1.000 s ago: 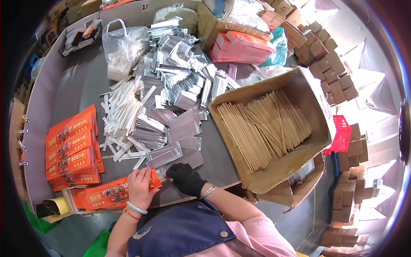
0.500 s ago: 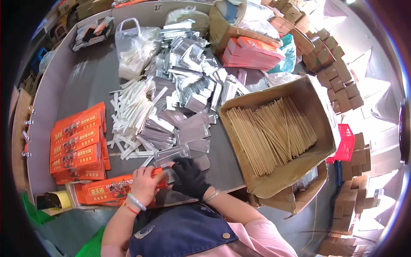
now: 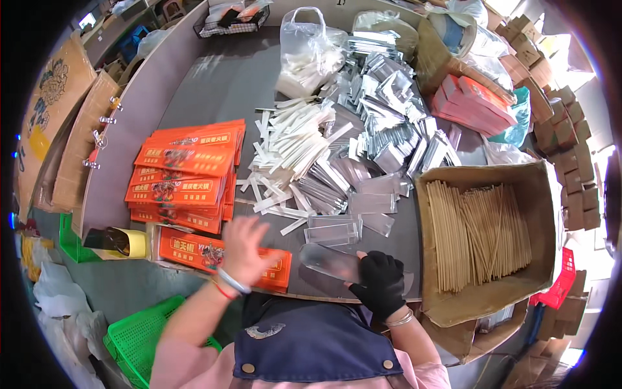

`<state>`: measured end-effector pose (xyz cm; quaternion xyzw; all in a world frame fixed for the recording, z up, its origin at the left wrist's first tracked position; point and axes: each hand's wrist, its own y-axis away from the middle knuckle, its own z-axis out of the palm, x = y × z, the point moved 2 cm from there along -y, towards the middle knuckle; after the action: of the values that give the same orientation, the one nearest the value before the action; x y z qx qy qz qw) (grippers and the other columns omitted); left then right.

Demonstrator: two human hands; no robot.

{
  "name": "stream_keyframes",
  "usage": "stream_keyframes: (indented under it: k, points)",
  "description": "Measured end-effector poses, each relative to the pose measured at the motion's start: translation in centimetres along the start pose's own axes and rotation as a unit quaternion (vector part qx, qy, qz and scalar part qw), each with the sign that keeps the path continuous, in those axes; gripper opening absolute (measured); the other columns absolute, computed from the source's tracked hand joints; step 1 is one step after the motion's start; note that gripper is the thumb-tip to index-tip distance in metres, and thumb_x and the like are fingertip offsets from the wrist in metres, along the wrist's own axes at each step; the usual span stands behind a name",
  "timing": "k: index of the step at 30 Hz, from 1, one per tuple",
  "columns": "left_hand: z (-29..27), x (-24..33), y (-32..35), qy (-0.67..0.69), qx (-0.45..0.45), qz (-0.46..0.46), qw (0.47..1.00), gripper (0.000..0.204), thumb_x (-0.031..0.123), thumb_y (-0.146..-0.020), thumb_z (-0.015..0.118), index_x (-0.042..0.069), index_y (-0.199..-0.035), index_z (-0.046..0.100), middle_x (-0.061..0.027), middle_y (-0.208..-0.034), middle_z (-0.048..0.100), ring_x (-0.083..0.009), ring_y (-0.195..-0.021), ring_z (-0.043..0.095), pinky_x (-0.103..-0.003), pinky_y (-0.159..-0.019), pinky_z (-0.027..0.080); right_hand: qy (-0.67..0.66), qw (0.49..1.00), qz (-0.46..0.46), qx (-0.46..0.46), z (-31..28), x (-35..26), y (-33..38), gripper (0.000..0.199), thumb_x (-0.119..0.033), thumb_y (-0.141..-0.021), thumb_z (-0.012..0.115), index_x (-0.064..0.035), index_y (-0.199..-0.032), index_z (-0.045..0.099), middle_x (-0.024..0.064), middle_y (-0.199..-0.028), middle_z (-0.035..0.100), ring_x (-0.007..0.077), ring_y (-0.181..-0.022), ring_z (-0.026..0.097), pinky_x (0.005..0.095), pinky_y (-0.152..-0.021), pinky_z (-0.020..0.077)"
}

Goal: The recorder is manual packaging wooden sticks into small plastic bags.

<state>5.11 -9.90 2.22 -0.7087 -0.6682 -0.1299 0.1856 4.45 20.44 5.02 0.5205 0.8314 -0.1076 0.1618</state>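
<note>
Grey table (image 3: 214, 84), gloved right hand (image 3: 381, 282) gripping clear sleeve (image 3: 330, 261), left hand (image 3: 245, 249) over orange packet (image 3: 194, 249)

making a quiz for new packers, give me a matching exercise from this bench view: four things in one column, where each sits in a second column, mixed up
Things:
1. wooden sticks
2. stack of orange flat cartons
3. clear plastic sleeve
4. green basket

Places:
A. under the right hand, which wears a black glove, at the near table edge
B. below the table, at the person's left
C. inside the open cardboard box at the right
D. on the table's left part, beyond the bare left hand

Pairs: 1-C, 2-D, 3-A, 4-B
</note>
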Motion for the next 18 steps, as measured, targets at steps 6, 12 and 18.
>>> stream_keyframes:
  k: [6,12,18]
  points:
    - [4.2,0.3,3.3,0.036,0.001,-0.093,0.995,0.094,0.051,-0.059,0.085,0.002,-0.132,0.052,-0.0183,-0.136,0.047,-0.0395,-0.132,0.035,-0.06,-0.112,0.018,0.031,0.998,-0.02,-0.046,-0.3,-0.9,-0.4,0.068,-0.035,-0.062,0.082,-0.0133,-0.122,0.058,0.0075,-0.107,0.06,0.0294,-0.098,0.056,0.0442,-0.085,0.0398]
    - [4.0,0.8,2.4,0.078,-0.041,-0.083,0.993,0.092,0.046,-0.062,0.085,0.001,-0.134,0.05,-0.0194,-0.143,0.044,-0.0417,-0.136,0.033,-0.059,-0.114,0.016,-0.048,0.995,-0.081,-0.041,3.0,-1.8,-0.6,0.067,-0.039,-0.065,0.081,-0.0105,-0.121,0.058,0.0111,-0.107,0.06,0.03,-0.099,0.056,0.046,-0.085,0.0397]
    - [2.8,-0.3,0.3,0.098,-0.094,-0.036,0.99,0.065,0.031,-0.074,0.08,0.002,-0.128,0.057,-0.02,-0.136,0.052,-0.04,-0.128,0.045,-0.05,-0.111,0.031,-0.122,0.987,-0.091,0.045,4.8,-2.0,-3.4,0.055,-0.039,-0.072,0.077,-0.0091,-0.116,0.061,0.0135,-0.099,0.064,0.034,-0.094,0.06,0.0459,-0.084,0.0435]
